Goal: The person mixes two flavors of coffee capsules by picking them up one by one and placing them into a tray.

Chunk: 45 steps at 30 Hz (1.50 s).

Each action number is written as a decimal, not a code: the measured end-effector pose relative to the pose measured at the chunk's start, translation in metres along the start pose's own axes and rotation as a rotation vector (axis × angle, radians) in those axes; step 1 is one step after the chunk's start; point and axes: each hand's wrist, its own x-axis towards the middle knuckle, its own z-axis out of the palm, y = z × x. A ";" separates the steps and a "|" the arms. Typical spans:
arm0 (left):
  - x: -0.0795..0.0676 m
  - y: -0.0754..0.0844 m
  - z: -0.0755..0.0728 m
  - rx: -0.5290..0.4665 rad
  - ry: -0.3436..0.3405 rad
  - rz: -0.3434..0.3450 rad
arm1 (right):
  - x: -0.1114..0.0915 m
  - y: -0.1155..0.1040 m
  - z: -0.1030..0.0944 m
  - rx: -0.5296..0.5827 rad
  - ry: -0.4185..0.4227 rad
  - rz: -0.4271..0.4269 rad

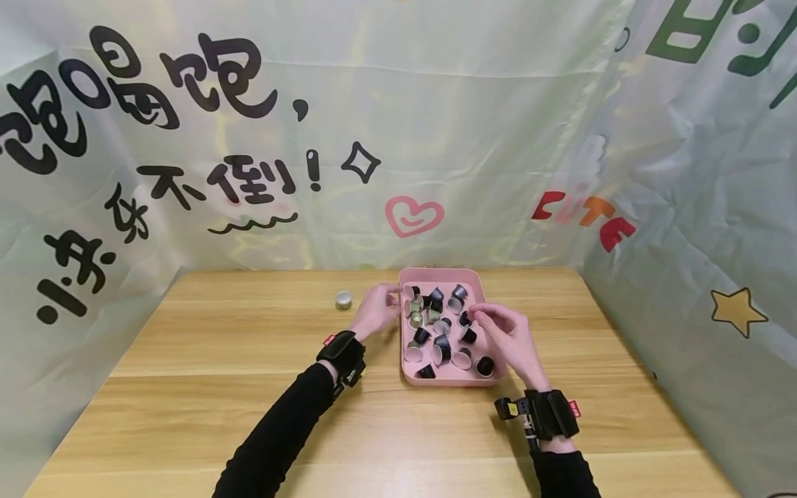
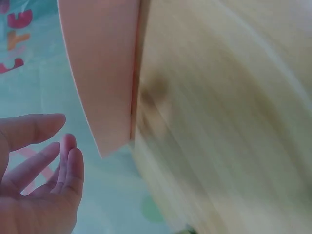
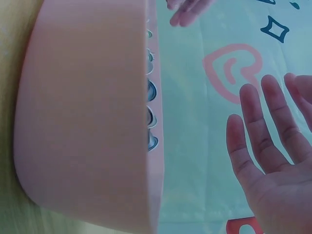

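Observation:
A pink tray (image 1: 451, 382) holds many small coffee capsules in black, green, grey and blue, lying at various angles. My left hand (image 1: 376, 309) is at the tray's left edge, fingertips near a pale-ended capsule (image 1: 408, 291). In the left wrist view, that hand (image 2: 44, 180) has thumb and fingers apart with nothing between them. Over the tray's right edge, my right hand (image 1: 507, 337) reaches in, fingertips by a black capsule (image 1: 464, 319). The right wrist view has this hand's (image 3: 278, 156) fingers loosely extended, the thumb partly cut off; no held capsule shows.
A single silver-topped capsule (image 1: 343, 299) sits on the wooden table (image 1: 249, 346), left of the tray. Behind the table hangs a printed cloth (image 1: 486, 138), and another side of it rises at the right. Black camera straps (image 1: 345, 356) circle both wrists.

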 end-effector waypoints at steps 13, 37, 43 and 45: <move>-0.045 -0.032 -0.037 -0.167 0.147 -0.036 | 0.015 -0.012 0.007 -0.088 -0.109 -0.024; -0.099 -0.056 -0.068 -0.401 0.310 -0.172 | 0.070 -0.037 0.063 -0.308 -0.316 -0.017; -0.103 -0.056 -0.068 -0.450 0.352 -0.168 | 0.090 -0.034 0.085 -0.305 -0.401 0.047; -0.103 -0.056 -0.068 -0.459 0.363 -0.170 | 0.098 -0.031 0.093 -0.323 -0.415 0.053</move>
